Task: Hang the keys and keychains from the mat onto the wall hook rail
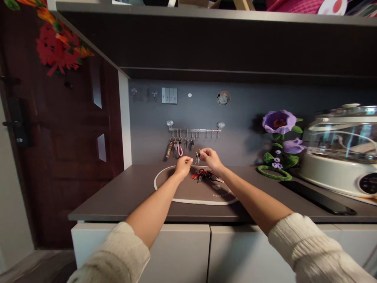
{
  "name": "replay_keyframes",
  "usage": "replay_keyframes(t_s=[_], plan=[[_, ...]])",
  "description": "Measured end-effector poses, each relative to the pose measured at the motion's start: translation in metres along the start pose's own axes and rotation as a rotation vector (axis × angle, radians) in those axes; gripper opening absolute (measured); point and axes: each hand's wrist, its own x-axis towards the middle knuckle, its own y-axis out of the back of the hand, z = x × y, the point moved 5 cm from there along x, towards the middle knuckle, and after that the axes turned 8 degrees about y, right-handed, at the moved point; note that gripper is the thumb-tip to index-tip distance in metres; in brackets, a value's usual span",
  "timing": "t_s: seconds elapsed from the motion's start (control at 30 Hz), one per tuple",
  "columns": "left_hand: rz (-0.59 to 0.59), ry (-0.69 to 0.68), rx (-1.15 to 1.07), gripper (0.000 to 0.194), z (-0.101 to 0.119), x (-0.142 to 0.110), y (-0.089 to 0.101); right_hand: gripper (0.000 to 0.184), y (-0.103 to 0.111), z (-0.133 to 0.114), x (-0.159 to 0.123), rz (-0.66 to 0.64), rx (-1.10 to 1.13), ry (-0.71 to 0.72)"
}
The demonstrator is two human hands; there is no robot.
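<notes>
My right hand (211,158) pinches a small bunch of keys (197,157), which hangs just below the hook rail (194,129) on the grey wall. My left hand (183,165) is curled close beside those keys, its fingertips pinched near them; whether it touches them I cannot tell. Several keys and key fobs, one with a pink loop (180,149), hang from the rail's left hooks. Below my hands, more keys with a red fob (201,174) lie on an oval mat (188,192) on the counter.
The dark counter (123,196) runs above white cabinets. A purple crocheted flower (279,137) stands to the right, then a white cooker with a glass lid (341,157). A black flat object (318,196) lies near the cooker. A dark wooden door (59,149) is at left.
</notes>
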Motion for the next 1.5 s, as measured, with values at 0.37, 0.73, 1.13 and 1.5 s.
replay_keyframes(t_s=[0.37,0.73,1.13,1.5], plan=[[0.079,0.017,0.405,0.012,-0.009,0.002,0.005,0.011,-0.008,-0.007,0.047,0.122,0.142,-0.078],[0.074,0.038,0.472,0.013,-0.008,0.002,0.005,0.011,-0.013,-0.001,0.078,0.297,0.191,-0.169],[0.089,0.03,0.463,0.013,-0.005,0.002,0.006,0.008,-0.014,0.013,0.087,0.403,0.19,-0.231],[0.083,0.042,0.47,0.013,-0.005,0.002,0.007,0.015,-0.013,0.018,0.078,0.381,0.175,-0.251]])
